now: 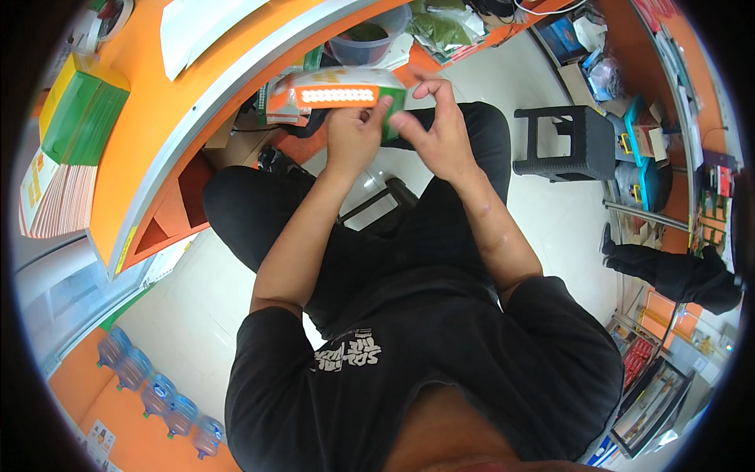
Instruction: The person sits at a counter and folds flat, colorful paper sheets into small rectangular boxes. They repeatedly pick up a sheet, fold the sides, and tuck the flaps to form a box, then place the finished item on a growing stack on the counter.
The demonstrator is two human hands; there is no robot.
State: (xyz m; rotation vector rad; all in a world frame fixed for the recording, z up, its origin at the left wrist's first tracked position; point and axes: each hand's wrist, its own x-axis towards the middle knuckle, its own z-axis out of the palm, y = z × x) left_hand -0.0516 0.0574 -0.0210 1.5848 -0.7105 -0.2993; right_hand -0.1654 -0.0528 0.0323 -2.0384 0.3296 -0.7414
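head | left hand [354, 140]: grip around oblong orange-green box [338, 95] | right hand [442, 135]: grip splayed

Orange curved counter [147, 110], pale edge [193, 110]. Right of counter: glossy pale floor [562, 228], black stool [598, 143], farther out stocked shelving [649, 216]. Below counter in view: glassy panel [71, 275], then row of blue water jugs [160, 393].

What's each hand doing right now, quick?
Left hand: closed, holding the orange-and-green box.
Right hand: open, fingers apart, by the box's green end.
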